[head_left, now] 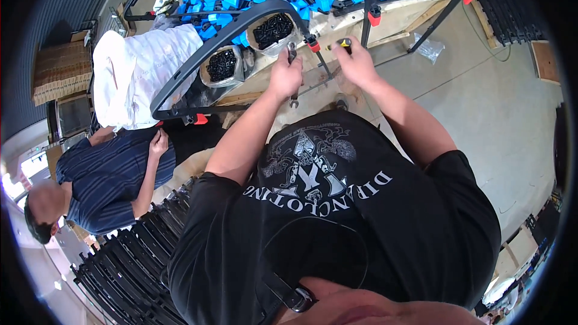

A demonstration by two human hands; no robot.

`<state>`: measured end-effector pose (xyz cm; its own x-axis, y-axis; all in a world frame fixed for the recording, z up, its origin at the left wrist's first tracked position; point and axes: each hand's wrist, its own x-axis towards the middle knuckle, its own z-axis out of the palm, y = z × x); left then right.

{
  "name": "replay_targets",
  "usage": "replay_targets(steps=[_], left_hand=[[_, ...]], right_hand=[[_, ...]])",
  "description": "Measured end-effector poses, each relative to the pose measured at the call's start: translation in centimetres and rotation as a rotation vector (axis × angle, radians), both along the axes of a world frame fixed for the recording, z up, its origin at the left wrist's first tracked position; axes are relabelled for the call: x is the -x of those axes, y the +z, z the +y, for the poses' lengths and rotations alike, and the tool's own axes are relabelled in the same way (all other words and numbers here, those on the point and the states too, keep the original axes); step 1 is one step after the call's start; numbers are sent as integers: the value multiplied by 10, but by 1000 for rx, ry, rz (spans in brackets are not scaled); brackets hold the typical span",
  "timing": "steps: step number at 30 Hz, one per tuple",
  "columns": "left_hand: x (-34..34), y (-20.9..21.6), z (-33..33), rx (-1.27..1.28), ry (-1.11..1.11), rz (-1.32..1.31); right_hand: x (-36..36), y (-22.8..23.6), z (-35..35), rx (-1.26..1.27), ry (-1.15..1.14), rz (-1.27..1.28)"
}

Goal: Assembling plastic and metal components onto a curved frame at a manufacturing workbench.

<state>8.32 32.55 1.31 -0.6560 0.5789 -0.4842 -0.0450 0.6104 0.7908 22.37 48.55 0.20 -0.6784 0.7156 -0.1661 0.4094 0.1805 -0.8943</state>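
Seen from my remote head view, the left hand (pixel 285 77) grips a wrench (pixel 292 54) and the right hand (pixel 357 64) a yellow-and-black driver (pixel 344 43), the curved black frame's (pixel 265 8) red fitting (pixel 314 47) between them. I'd seat the wrench squarely, holding the driver in line.

A metal wrench (pixel 294 102) is held left of a yellow-black tool (pixel 345 43).

Stack of brown cardboard (pixel 62 72) at left side, clear plastic bag (pixel 428 49) on grey floor (pixel 466 105), wooden panel (pixel 545 61) at right.
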Motion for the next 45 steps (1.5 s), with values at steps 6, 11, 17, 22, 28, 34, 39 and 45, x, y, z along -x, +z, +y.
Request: replay_targets(steps=[6,11,17,22,28,34,39,45], left_hand=[[-6,2,36,-118,215,-224],[-11,19,43,-161,232,-246],[-2,26,47,-230,189,-371],[5,27,47,-236,231,-481],[12,22,49,-281,231,-569],[12,28,52,-286,234,-593],[-6,15,49,-357,169,-500],[-14,-27,50,154,-185,190]], right_hand=[[36,-32,44,516,-152,156],[56,-50,50,688,-149,190],[68,-48,51,876,-138,170],[65,-53,56,994,-195,224],[63,-52,54,911,-146,189],[60,-62,65,637,-27,187],[56,-49,90,373,267,-60],[70,0,93,743,208,-377]])
